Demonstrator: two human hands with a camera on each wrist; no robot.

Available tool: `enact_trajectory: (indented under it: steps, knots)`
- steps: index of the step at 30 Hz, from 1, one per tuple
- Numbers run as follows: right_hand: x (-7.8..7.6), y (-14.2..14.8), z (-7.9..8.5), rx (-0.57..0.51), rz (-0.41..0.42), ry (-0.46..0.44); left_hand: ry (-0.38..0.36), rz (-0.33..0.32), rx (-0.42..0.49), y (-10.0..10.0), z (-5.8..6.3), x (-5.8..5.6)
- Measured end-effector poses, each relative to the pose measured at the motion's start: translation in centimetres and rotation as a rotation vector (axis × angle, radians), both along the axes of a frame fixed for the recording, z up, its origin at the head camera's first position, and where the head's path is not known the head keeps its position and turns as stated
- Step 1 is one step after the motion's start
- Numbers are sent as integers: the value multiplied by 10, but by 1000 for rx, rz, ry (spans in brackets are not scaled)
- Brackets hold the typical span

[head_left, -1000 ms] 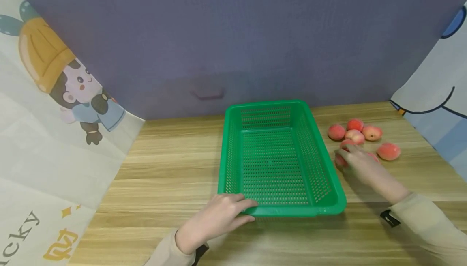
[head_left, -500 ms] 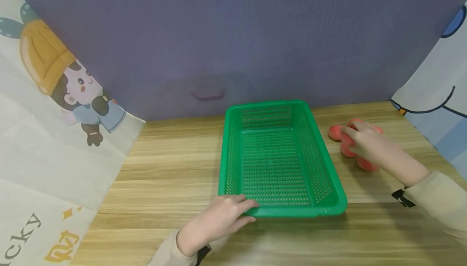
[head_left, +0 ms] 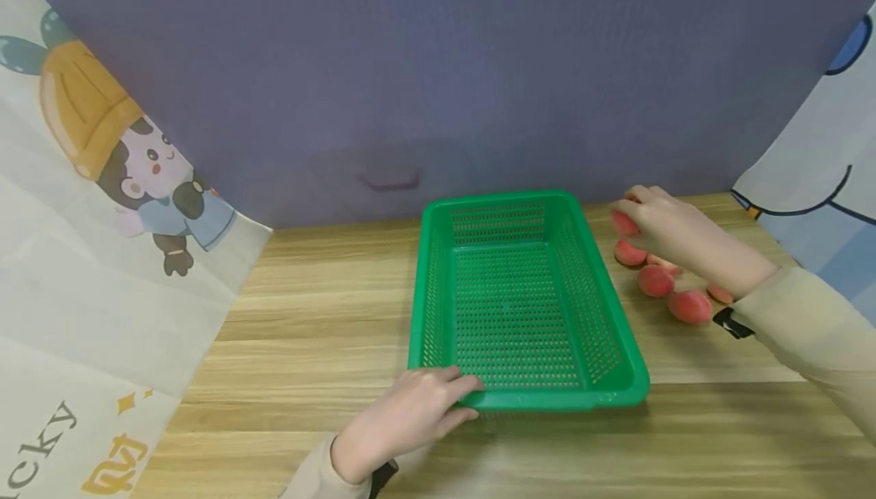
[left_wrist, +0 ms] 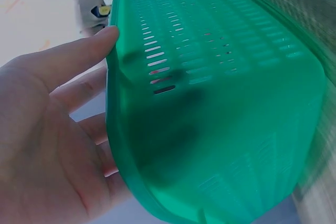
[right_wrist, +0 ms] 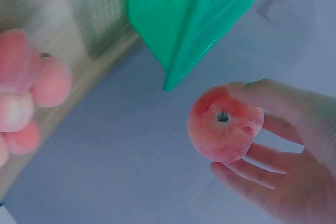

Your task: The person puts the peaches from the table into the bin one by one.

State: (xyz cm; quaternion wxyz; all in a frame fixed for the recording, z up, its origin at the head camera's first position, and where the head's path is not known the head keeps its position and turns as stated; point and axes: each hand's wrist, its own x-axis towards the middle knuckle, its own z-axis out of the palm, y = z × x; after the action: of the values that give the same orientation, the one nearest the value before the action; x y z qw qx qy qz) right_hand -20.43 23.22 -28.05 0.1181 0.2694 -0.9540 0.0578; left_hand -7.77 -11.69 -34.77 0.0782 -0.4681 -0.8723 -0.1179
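A green perforated plastic basket (head_left: 534, 398) stands on the table, nothing lying inside it. At its near left corner my left hand (head_left: 408, 415) holds the rim. The left wrist view shows that thumb on one side of the rim and the other fingers behind it. To the right of the basket's far corner, my right hand (head_left: 677, 229) holds a peach (right_wrist: 223, 124) off the table, between thumb and fingers. Below that hand several more peaches (head_left: 690, 306) lie in a loose group. My right hand and forearm hide part of the group.
The wood-grain table (head_left: 308, 332) carries both basket and fruit. A blue-grey panel (head_left: 411, 88) rises along its far edge. Printed sheets with cartoon figures hang at the left (head_left: 89, 271) and right (head_left: 835, 141).
My right hand has moved from the near peaches to the far side of the group and lifted a peach. My left hand and the basket have stayed in place.
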Motion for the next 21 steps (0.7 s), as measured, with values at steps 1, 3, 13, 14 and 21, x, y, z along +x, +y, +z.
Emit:
enact_trajectory:
  steps: [1,3,13,14,21]
  knots:
    - [-3,-2,2,1,5,1,-2,1,0,0,0,0]
    - [-8,-7,5,0,5,-11,-3,2,-5,0,0,0]
    - [-34,-35,17,-38,93,42,-14,31,-49,2,2,1]
    - [-36,-39,18,-37,103,48,-15,34,-54,2,3,1]
    - [-52,-67,22,-33,90,-50,-29,61,-93,5,7,5]
